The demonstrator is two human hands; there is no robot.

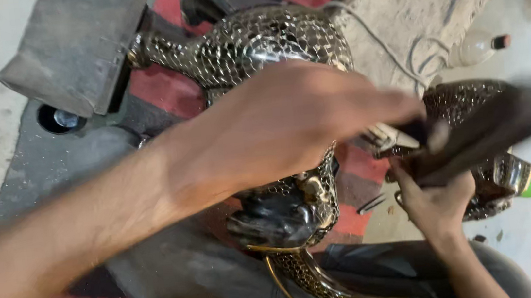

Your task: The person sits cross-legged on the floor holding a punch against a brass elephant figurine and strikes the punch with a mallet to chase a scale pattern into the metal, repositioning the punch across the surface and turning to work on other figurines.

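left hand [289,123] grips a blurred tool [402,134]; right hand [435,200] clutches a dark cloth [500,127]; a slip could scratch the scaled statue [261,44]

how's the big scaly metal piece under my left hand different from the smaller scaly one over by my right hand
The big scaly piece lies mid-frame across the red and grey mat, mostly covered by the left hand; the smaller scaly piece sits at the right, above the right hand, half hidden by a blurred dark cloth. The big one looks far larger. Both share a shiny, dark scale-patterned surface.
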